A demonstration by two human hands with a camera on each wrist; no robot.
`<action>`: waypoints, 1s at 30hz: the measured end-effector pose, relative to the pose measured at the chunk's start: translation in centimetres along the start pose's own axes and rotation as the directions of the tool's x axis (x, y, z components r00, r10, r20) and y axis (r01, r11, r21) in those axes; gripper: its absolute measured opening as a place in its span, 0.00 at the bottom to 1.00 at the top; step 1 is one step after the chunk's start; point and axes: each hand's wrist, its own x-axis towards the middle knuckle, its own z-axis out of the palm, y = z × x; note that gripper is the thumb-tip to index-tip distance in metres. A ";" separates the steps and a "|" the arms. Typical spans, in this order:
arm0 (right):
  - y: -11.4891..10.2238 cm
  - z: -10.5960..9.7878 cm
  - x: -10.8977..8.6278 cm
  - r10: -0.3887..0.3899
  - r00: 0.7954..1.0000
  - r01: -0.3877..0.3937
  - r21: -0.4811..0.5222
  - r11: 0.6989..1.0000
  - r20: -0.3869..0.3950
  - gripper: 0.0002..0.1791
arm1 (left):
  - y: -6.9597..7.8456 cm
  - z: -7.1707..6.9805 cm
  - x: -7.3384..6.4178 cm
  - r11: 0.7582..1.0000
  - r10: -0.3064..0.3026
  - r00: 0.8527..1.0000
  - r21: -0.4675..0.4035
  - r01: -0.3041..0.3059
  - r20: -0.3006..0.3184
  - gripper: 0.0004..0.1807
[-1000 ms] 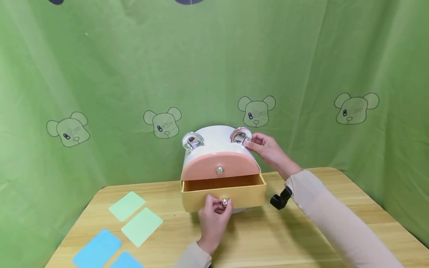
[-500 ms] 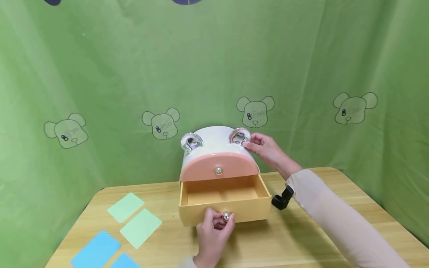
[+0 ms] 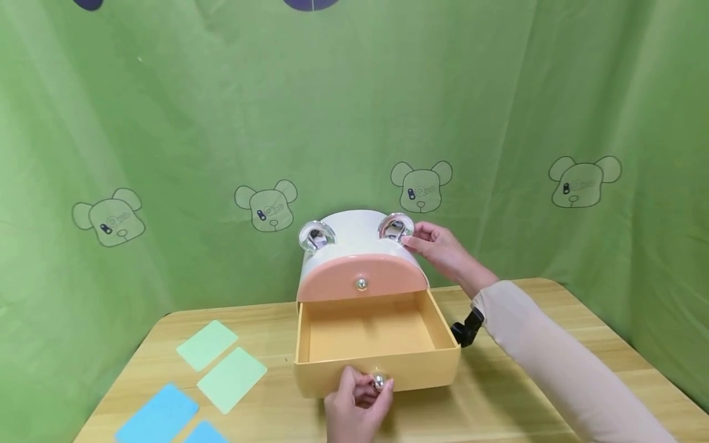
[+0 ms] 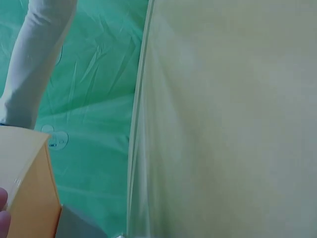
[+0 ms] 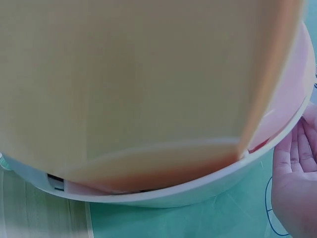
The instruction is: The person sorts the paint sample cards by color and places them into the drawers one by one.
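Observation:
A small white drawer box (image 3: 354, 231) with two silver ring-shaped ears stands near the table's back edge. Its pink upper drawer (image 3: 338, 280) is closed, while the yellow lower drawer (image 3: 316, 378) sticks far out with nothing inside. My left hand (image 3: 357, 409) pinches the round silver knob (image 3: 379, 383) on the yellow front between thumb and fingers. On the box's right ear (image 3: 396, 227), my right hand (image 3: 443, 251) holds with the thumb in front and the fingers behind. In the right wrist view that hand lies against the box's side, beyond the drawer's underside.
Two green cards (image 3: 207, 344) and two blue cards (image 3: 157, 413) lie on the wooden table (image 3: 266, 332) at left, one blue card cut off by the frame. A black wrist device (image 3: 468, 327) sits beside the drawer's right side. Green curtain (image 3: 183, 92) surrounds the table.
The yellow drawer has slid out toward me, my left hand moving with its knob, and more of its inside shows. My right hand has stayed at the ear.

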 end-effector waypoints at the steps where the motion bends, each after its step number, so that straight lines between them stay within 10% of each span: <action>1: 0.0 0.0 0.0 -0.004 1.000 0.004 0.008 1.000 -0.001 0.13 | 0.2 0.0 -0.1 1.000 0.002 1.000 -0.009 -0.002 0.006 0.20; 11: 0.1 0.0 0.1 -0.008 1.000 0.009 0.066 0.998 -0.016 0.09 | 2.2 -0.1 -0.9 0.972 -0.195 0.980 -0.147 0.186 -0.048 0.18; 18: -0.1 0.1 0.1 0.004 1.000 -0.003 0.099 0.995 -0.010 0.08 | 2.3 -0.1 -0.8 0.967 -0.201 0.978 -0.170 0.188 -0.062 0.18; 30: 0.4 0.3 0.4 0.007 1.000 -0.006 0.068 0.998 -0.016 0.11 | 3.7 -3.2 -0.5 0.936 -0.312 0.947 -0.147 0.321 0.081 0.21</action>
